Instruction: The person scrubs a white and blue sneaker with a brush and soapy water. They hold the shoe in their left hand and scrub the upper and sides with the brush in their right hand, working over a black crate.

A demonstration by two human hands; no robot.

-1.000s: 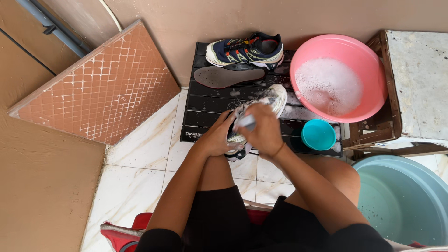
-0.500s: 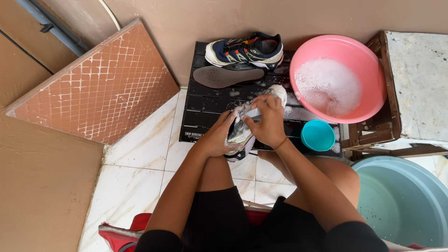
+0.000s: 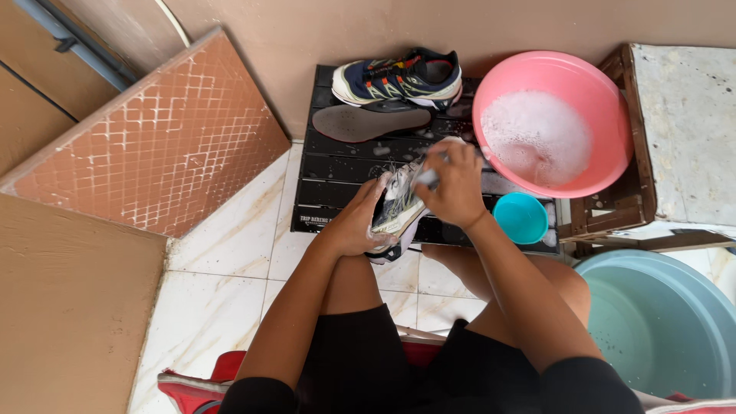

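Soapy shoe (image 3: 399,205) in left hand's (image 3: 359,222) closed fingers, one brush (image 3: 429,178) gripped by right hand (image 3: 457,188).

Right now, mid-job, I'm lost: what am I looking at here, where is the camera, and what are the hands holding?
There is no machine here: the one view comes from a camera on a person's head, looking down at their own bare arms and knees. The left hand grips a soapy shoe. The right hand presses a small tool, probably a brush, though mostly hidden, against it. Beneath lies a black slatted crate bearing a second shoe and a loose insole. To the right sit a pink basin of suds and a small teal cup.
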